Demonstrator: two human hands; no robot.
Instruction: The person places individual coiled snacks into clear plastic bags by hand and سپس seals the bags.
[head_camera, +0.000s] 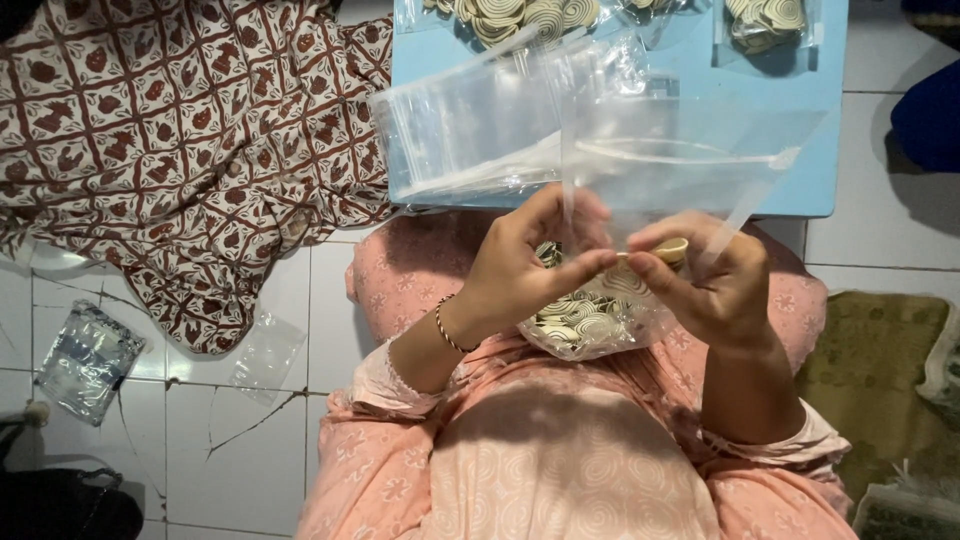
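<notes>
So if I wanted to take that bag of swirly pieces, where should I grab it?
Probably the top edge of the clear bag, from above, pinching both sides as the left hand and right hand do. The swirly pieces sag in the bottom and the mouth faces up, so holding it there likely keeps them from spilling.

— What colours show around the blue table (810, 150)?

— Clear plastic bags (470, 130) lie on it, and cream discs with dark spiral lines (500, 12) sit at its far edge. Just below it, a clear bag (600, 320) holds more cream-and-dark spiral pieces.

— And left of the table?

— A maroon and white cloth (180, 130), in a diamond grid with small brown motifs, over white floor tiles (260, 450).

— Below the table?

— Peach-pink clothing (560, 470) with pale swirls and small flowers. Right of the table, an olive-green mat (880, 380).
</notes>
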